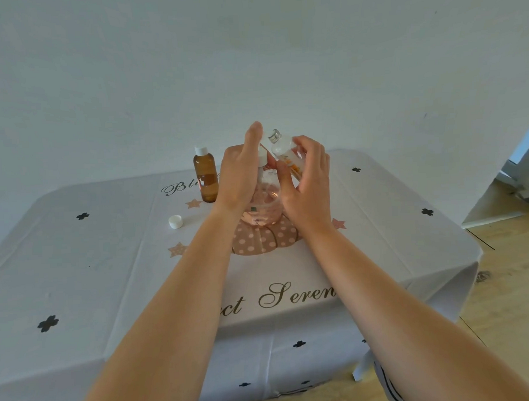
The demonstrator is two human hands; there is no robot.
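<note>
My right hand (pixel 308 180) curls round a small clear bottle (pixel 285 151), which is tilted with its open neck up. My left hand (pixel 240 171), fingers straight, rests against the white top (pixel 263 158) of a round pink bottle (pixel 262 203) standing mid-table toward the far edge, between both hands. I seem ready to pour, but that top likely needs to come off first.

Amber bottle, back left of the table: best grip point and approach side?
Probably best to grip the amber bottle round its straight body at mid-height, below its white cap, coming from its left. It stands upright as a plain cylinder, while the left hand and the pink bottle crowd its right.
</note>
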